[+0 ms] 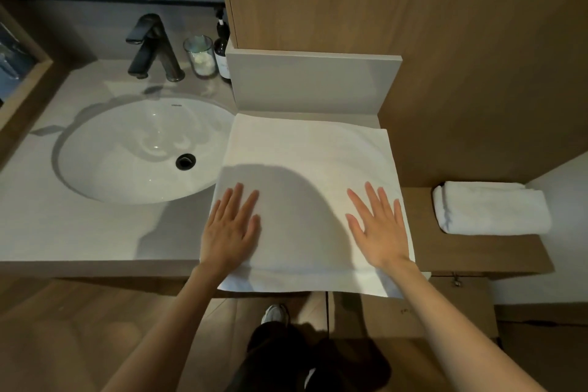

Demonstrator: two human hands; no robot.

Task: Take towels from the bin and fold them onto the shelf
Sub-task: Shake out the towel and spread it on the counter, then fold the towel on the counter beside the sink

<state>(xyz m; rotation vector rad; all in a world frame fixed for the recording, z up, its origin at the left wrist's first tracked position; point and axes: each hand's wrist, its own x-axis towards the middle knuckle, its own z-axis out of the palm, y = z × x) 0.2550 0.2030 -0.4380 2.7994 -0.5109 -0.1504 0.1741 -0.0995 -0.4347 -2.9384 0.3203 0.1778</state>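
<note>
1. Beside the sink (pixel 127 143), on the counter (pixel 79 226), a white towel (pixel 305 149) lies spread flat.
2. Left hand (pixel 230 229) and right hand (pixel 380 229) press on its near part, fingers straight, gripping nothing.
3. Judged step: smoothing before a fold. Next, both hands must pinch an edge and carry it over.
4. Farther right, 1 folded towel (pixel 490 208) rests on the wooden shelf (pixel 477 254); no bin shows.
</note>
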